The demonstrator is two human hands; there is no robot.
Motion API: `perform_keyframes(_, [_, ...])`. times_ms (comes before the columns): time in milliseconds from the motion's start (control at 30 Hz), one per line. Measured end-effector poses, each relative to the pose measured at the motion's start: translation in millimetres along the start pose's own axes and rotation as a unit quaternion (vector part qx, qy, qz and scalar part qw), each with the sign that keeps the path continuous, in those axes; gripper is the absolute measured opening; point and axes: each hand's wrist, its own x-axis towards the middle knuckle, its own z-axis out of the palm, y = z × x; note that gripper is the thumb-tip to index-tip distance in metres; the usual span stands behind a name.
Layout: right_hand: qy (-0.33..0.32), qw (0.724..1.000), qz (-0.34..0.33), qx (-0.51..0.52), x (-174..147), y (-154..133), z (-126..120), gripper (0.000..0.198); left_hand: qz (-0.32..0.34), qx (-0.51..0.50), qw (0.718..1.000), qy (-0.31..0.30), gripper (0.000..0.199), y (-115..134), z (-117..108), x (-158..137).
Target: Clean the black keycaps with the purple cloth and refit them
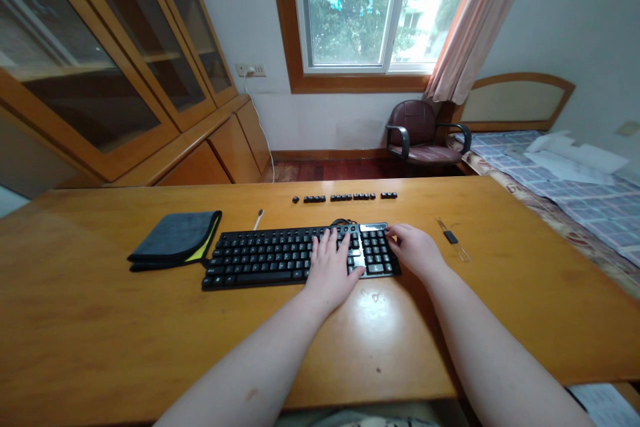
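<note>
A black keyboard (270, 260) lies on the wooden desk, its cable bunched behind it. My left hand (330, 270) rests flat with fingers spread over the keyboard's right-middle part, covering some keys. At the upper right corner, beside the number pad, my right hand (413, 247) has thumb and forefinger pinched together. Whatever sits between those fingertips is too small or hidden to make out. Loose black keycaps (341, 197) stand in a spaced row behind the keyboard. To the right lies a wire keycap puller (451, 237) with a dark middle.
A folded grey cloth (175, 237) with black edging and yellow underside lies left of the keyboard. Behind the keyboard is a small white stick with a dark tip (259, 218). Beyond the desk (100, 320) stand an armchair (417, 130), a bed (575, 173) and a cabinet (165, 120).
</note>
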Motion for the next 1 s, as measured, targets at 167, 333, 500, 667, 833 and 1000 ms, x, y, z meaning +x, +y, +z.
perform_keyframes(167, [0.016,0.995,0.054,0.085,4.8,13.4,0.8,0.015,0.000,0.005,1.000,-0.003,0.071,0.1,-0.4,0.1])
perform_keyframes(333, [0.010,0.965,0.155,0.212,10.6,23.2,5.3,0.024,0.001,0.002,1.000,-0.004,0.070,-0.1,-0.3,0.2])
perform_keyframes(500, [-0.016,0.965,0.130,0.227,11.2,24.3,9.1,0.018,0.002,0.002,1.000,-0.005,0.071,-0.7,0.2,-0.1])
perform_keyframes(667, [-0.022,0.986,0.079,0.144,8.8,26.1,10.8,0.018,0.000,0.023,1.000,-0.010,0.071,1.3,-1.3,-0.1])
perform_keyframes(833, [-0.031,0.996,0.021,0.082,5.6,21.2,6.0,0.020,-0.004,0.035,0.999,-0.020,0.071,1.7,-1.6,0.4])
perform_keyframes(1000, [-0.015,0.981,0.084,0.177,7.8,19.1,6.7,0.018,0.001,0.033,0.999,-0.015,0.071,0.8,-1.1,0.2])
